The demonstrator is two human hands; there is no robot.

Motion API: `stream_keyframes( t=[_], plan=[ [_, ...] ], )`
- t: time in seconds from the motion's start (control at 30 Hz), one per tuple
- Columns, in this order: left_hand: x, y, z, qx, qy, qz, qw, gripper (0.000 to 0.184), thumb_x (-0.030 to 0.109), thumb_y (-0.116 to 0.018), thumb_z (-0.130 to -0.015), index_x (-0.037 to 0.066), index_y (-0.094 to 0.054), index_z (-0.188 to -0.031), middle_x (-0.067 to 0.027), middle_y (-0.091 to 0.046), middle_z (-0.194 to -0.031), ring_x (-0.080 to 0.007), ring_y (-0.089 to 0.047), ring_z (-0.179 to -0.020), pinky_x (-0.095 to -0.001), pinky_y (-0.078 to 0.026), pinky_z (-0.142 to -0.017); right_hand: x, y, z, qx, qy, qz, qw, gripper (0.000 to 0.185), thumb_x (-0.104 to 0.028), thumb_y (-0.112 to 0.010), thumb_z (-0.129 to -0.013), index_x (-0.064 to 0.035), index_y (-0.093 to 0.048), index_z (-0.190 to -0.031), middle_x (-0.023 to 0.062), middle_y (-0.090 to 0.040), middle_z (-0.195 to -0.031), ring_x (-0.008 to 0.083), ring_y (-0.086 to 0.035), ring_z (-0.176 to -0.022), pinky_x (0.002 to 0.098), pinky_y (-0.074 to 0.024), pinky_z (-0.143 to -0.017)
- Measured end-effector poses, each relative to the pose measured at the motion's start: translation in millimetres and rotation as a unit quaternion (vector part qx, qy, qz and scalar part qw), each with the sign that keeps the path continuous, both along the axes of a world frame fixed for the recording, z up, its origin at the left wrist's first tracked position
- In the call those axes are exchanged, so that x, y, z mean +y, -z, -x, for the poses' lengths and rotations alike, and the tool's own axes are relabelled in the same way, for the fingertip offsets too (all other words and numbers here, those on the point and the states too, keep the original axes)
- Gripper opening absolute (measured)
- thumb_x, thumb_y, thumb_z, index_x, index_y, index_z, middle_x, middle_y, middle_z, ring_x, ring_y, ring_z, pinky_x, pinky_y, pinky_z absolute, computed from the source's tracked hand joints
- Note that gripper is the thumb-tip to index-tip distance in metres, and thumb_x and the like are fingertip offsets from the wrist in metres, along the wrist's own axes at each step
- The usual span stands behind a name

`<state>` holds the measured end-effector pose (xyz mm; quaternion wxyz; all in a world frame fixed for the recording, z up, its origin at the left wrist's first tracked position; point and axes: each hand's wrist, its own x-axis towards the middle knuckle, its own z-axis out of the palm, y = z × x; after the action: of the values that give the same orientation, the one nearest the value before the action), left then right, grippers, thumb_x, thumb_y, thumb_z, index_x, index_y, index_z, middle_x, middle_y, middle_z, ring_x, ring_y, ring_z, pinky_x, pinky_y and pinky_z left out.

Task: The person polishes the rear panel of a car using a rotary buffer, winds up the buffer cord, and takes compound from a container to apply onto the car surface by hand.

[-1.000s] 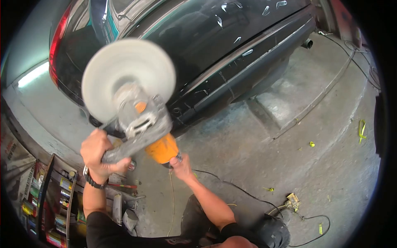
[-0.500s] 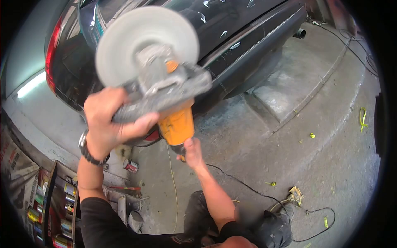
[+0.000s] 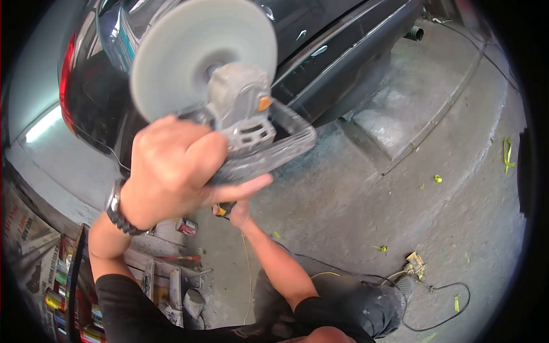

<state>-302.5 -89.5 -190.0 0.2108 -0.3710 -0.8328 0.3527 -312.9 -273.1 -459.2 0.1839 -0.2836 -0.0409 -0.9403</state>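
A grey and orange power polisher (image 3: 243, 108) with a large round whitish pad (image 3: 194, 51) is held up in front of a dark car (image 3: 343, 74). The pad looks blurred. My left hand (image 3: 177, 163), with a dark watch on the wrist, is wrapped round the polisher's wide front handle, its thumb stretched along it. Lower down, my right hand (image 3: 240, 214) grips the rear end of the polisher, partly hidden behind my left hand. The pad overlaps the car's body in view; whether they touch I cannot tell.
A rack of cans (image 3: 71, 286) stands at the lower left, with a red and white can (image 3: 186, 226) on the floor beside it. A black cord (image 3: 343, 272) runs across the floor to a yellowish connector (image 3: 414, 264). An exhaust pipe (image 3: 416, 34) sticks out at upper right.
The polisher has moved up and a little right, closer to the camera, and tilted. Both hands have kept hold of it. My left hand now looks larger and covers its orange body.
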Motion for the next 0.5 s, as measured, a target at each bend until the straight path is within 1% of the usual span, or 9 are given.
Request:
stream_keyframes(
  t=[0.03, 0.1, 0.2, 0.23, 0.33, 0.37, 0.47, 0.5],
  plan=[
    [2.9, -1.2, 4.6, 0.0, 0.006, 0.006, 1.0, 0.05, 0.037, -0.091, -0.06, 0.01, -0.049, -0.063, -0.0015, -0.047, -0.056, -0.02, -0.049, -0.048, -0.0316, -0.037, -0.047, 2.3, -3.4, 2.0, -0.009, -0.006, 0.015, 1.0, 0.101, -0.092, -0.043, -0.075, -0.0002, -0.055, -0.114, 0.0072, -0.063, -0.085, 0.0145, -0.064, -0.058, 0.0263, -0.0488, -0.049],
    [1.9, -3.4, 5.5, 0.003, 0.004, 0.016, 1.0, 0.05, 0.037, -0.091, -0.061, 0.01, -0.048, -0.063, -0.0008, -0.046, -0.055, -0.019, -0.049, -0.048, -0.0308, -0.037, -0.047, -12.1, 5.1, 6.6, -0.004, 0.003, -0.014, 1.0, 0.106, -0.096, -0.027, -0.073, -0.0014, -0.059, -0.109, 0.0088, -0.064, -0.078, 0.0169, -0.062, -0.062, 0.0295, -0.0493, -0.055],
    [-26.7, -3.1, -12.3, -0.006, 0.01, -0.024, 1.0, 0.051, 0.039, -0.09, -0.061, 0.011, -0.047, -0.06, -0.0004, -0.044, -0.054, -0.0186, -0.046, -0.046, -0.0308, -0.036, -0.046, -36.3, 24.6, -11.6, 0.011, -0.016, -0.048, 0.999, 0.096, -0.087, -0.031, -0.075, -0.0017, -0.059, -0.111, 0.0087, -0.064, -0.084, 0.0169, -0.062, -0.068, 0.0302, -0.0489, -0.061],
    [-36.3, -3.0, -20.6, 0.001, 0.025, -0.025, 0.999, 0.053, 0.042, -0.089, -0.062, 0.011, -0.046, -0.06, -0.0004, -0.041, -0.053, -0.0186, -0.044, -0.045, -0.0309, -0.034, -0.045, -44.2, 31.3, -19.9, 0.017, -0.021, -0.061, 0.998, 0.093, -0.084, -0.033, -0.076, -0.0017, -0.059, -0.112, 0.0086, -0.064, -0.086, 0.0169, -0.061, -0.07, 0.0304, -0.0487, -0.063],
    [-69.7, -2.7, -52.9, -0.013, 0.036, -0.05, 0.998, 0.054, 0.044, -0.088, -0.064, 0.01, -0.046, -0.061, -0.0002, -0.038, -0.053, -0.0191, -0.042, -0.044, -0.0313, -0.031, -0.045, -65.5, 52.9, -45.4, 0.032, -0.031, -0.1, 0.994, 0.084, -0.074, -0.038, -0.078, -0.002, -0.059, -0.115, 0.0085, -0.064, -0.092, 0.0169, -0.061, -0.077, 0.0311, -0.0482, -0.068],
    [-84.2, -0.1, -64.5, -0.018, 0.031, -0.057, 0.998, 0.055, 0.045, -0.088, -0.066, 0.01, -0.046, -0.061, 0.0, -0.037, -0.053, -0.0193, -0.04, -0.044, -0.0315, -0.029, -0.045, -72.8, 58.9, -52.4, 0.037, -0.031, -0.111, 0.993, 0.081, -0.071, -0.04, -0.078, -0.002, -0.059, -0.116, 0.0084, -0.064, -0.094, 0.0169, -0.06, -0.079, 0.0313, -0.0481, -0.07],
    [-121.5, 0.3, -105.9, -0.037, -0.025, -0.044, 0.998, 0.057, 0.047, -0.088, -0.065, 0.01, -0.046, -0.061, 0.0001, -0.037, -0.053, -0.0199, -0.039, -0.043, -0.0323, -0.028, -0.045, -96.3, 73.4, -81.5, 0.054, -0.026, -0.149, 0.987, 0.072, -0.062, -0.044, -0.08, -0.0023, -0.058, -0.118, 0.0083, -0.063, -0.1, 0.017, -0.06, -0.086, 0.032, -0.0476, -0.076],
    [-135.6, 1.7, -118.9, -0.039, -0.029, -0.055, 0.997, 0.055, 0.044, -0.088, -0.062, 0.01, -0.045, -0.061, 0.0002, -0.036, -0.054, -0.0193, -0.039, -0.044, -0.0316, -0.028, -0.045, -106.0, 77.1, -90.3, 0.06, -0.025, -0.159, 0.985, 0.069, -0.059, -0.046, -0.081, -0.0024, -0.058, -0.119, 0.0082, -0.063, -0.102, 0.017, -0.059, -0.088, 0.0323, -0.0475, -0.078]
  ],
)
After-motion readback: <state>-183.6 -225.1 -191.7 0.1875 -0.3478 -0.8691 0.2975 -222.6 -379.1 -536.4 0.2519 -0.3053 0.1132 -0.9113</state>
